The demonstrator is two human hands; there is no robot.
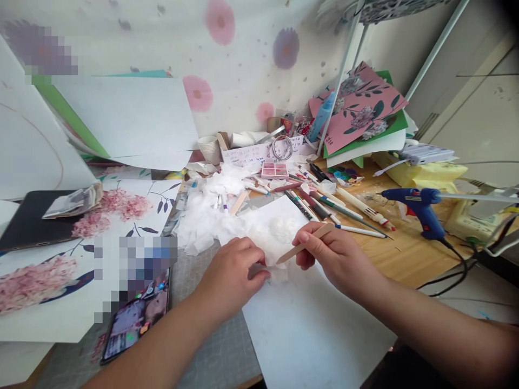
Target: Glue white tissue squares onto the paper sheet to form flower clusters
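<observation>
My right hand grips a flat wooden craft stick, its tip pointing down and left over a thin white scrap. Just left of that tip, my left hand is loosely curved, with a gap between thumb and forefinger. Nothing shows in that gap, and its other fingers are partly hidden. Both hands are above a white sheet of paper. On the sheet, beyond the hands, lies a fluffy white tuft like cotton. A larger heap of white fluff and tissue scraps spreads to the back left.
Pens and brushes lie scattered behind my right hand. A blue glue gun with a black cord stands on the right. At left are a phone and a floral picture. Paper cups stand at the back.
</observation>
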